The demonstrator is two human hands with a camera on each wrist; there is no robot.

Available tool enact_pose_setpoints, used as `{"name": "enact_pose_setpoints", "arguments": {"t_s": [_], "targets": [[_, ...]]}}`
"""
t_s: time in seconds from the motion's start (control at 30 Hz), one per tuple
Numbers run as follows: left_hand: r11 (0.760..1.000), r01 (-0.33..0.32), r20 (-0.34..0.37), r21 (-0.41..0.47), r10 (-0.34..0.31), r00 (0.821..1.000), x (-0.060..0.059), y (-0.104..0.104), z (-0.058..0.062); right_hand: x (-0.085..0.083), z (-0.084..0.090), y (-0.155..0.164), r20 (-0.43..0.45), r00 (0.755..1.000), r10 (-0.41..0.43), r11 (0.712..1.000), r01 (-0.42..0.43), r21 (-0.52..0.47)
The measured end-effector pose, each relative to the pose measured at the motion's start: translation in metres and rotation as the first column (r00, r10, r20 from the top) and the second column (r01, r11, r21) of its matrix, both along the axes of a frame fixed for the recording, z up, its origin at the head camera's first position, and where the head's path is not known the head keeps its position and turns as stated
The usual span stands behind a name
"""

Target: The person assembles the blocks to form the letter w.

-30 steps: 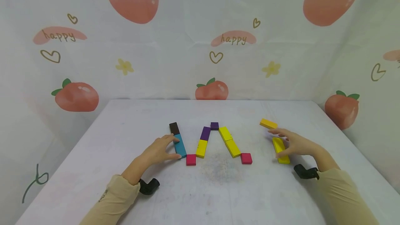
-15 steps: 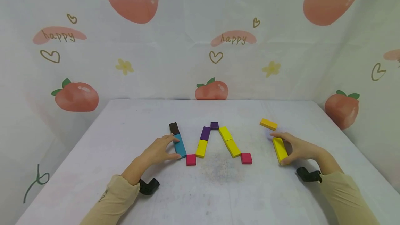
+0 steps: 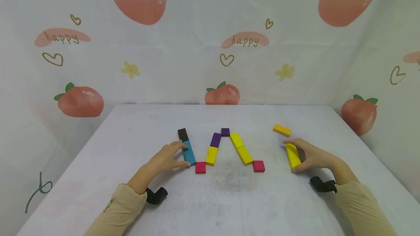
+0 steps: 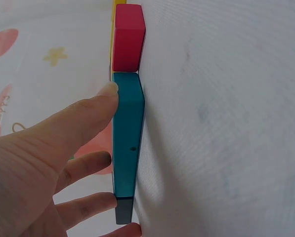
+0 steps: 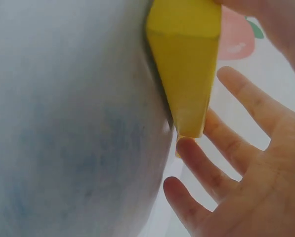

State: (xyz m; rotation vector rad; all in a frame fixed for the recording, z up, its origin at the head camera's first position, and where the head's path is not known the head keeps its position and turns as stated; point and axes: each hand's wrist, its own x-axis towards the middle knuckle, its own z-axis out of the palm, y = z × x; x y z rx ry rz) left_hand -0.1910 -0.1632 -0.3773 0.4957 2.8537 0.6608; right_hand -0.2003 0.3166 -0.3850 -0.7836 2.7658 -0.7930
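Observation:
On the left, my left hand [image 3: 166, 157] rests at a teal block [image 3: 189, 154], its thumb touching the near end and its loosely spread fingers along the side. A black block [image 3: 182, 134] continues from the teal one's far end, and a red block [image 3: 200, 167] sits at its near corner. Over on the right, my right hand [image 3: 316, 156] holds a yellow block [image 5: 187, 74] lengthwise, thumb at the near end and fingers toward the far end. The block lies flat on the table. Past it is an orange-yellow block [image 3: 282, 130], apart from the hand.
Between the hands, a zigzag of blocks lies on the white table [image 3: 229, 203]: a yellow block [image 3: 211, 156], a purple block [image 3: 215, 140], a purple square block [image 3: 225, 132], two yellow blocks [image 3: 244, 155] and a red square block [image 3: 259, 166]. A printed cloth [image 3: 183, 65] hangs behind.
My right hand has closed its thumb and fingers onto the ends of the yellow block. The block has shifted slightly left. My left hand has stayed still.

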Motion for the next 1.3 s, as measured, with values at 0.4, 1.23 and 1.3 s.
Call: {"name": "enact_pose_setpoints", "arguments": {"t_s": [0.4,1.23,1.3], "targets": [[1.0,0.002,0.002,0.002,-0.002,1.0,0.0,0.0,0.001,-0.003,0.002,-0.016,0.004,0.998,-0.056,0.998,0.056,0.004],[1.0,-0.008,0.012,-0.003,0.009,1.0,0.0,0.0,0.0,-0.008,-0.003,-0.048,-0.07,0.997,-0.041,0.997,0.036,-0.066],[1.0,-0.008,0.012,-0.001,0.008,1.0,0.0,0.0,0.0,-0.008,-0.004,-0.049,-0.074,0.996,-0.04,0.997,0.035,-0.071]]}}
